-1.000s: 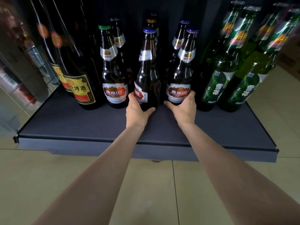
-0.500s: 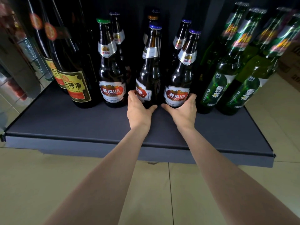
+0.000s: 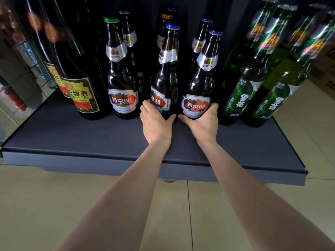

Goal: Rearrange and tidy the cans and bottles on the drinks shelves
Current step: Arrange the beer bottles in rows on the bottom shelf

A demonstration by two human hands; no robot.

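Holding two brown bottles on the dark shelf (image 3: 72,134). My left hand (image 3: 155,122) has its grip curled round the base of the middle bottle (image 3: 165,84), label turned left. My right hand (image 3: 203,124) grasps the base of the right bottle (image 3: 200,91), label facing me. Both stand upright, just beside each other. A third brown bottle (image 3: 121,84) stands left; green bottles (image 3: 241,91) right.
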